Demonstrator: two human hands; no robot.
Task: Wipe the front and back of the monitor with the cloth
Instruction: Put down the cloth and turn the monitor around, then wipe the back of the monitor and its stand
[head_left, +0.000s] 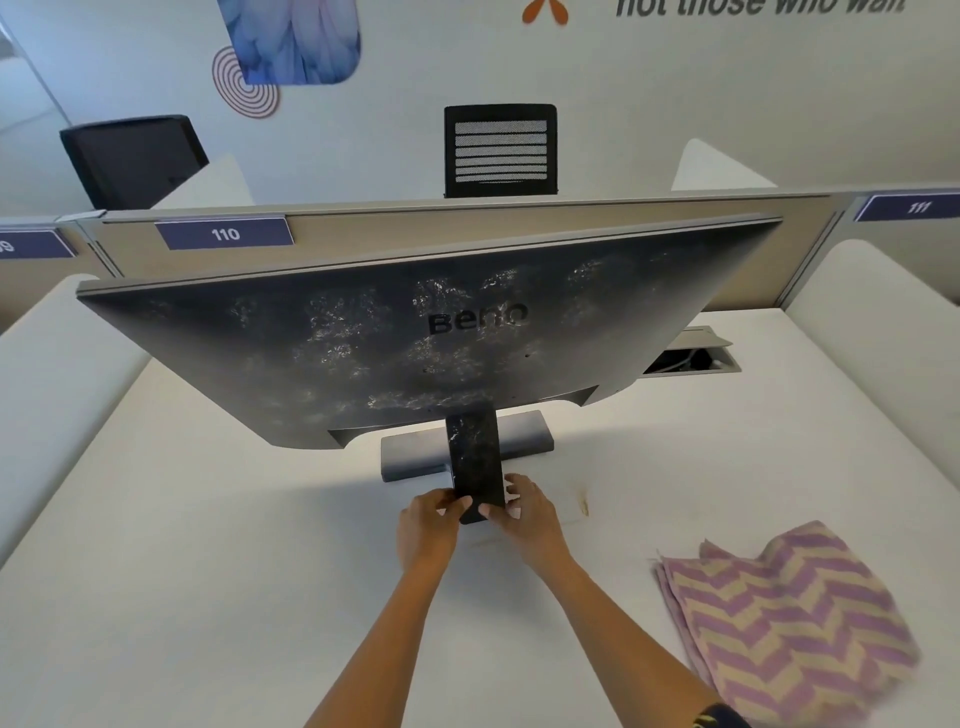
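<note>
1. The monitor (415, 338) stands in the middle of the desk (208, 597) with its back turned to the person and its screen facing the far partition (467, 228), so the front cannot be seen from here.
2. The back panel is blotched all over with pale, dusty smears, thickest around the logo and down the stand (474, 452); I judge that this side has not been wiped.
3. Whether the front has been cleaned cannot be told (it faces away).
4. The cloth (789, 623), striped in purple and tan zigzags, lies crumpled on the desk near the right edge, well apart from the monitor, and neither hand touches it.
5. So the wiping of the back is all left to do, and the cloth has to be picked up first.
6. Both arms reach straight forward from the near edge and meet at the lower end of the stand.
7. The left hand (426, 525) grasps the stand's left side, fingers curled round its lower end.
8. The right hand (524, 519) holds the right side the same way, thumb on the near face and fingers wrapped behind.
9. This two-handed hold looks to me like positioning or steadying the monitor, not cleaning it
</note>
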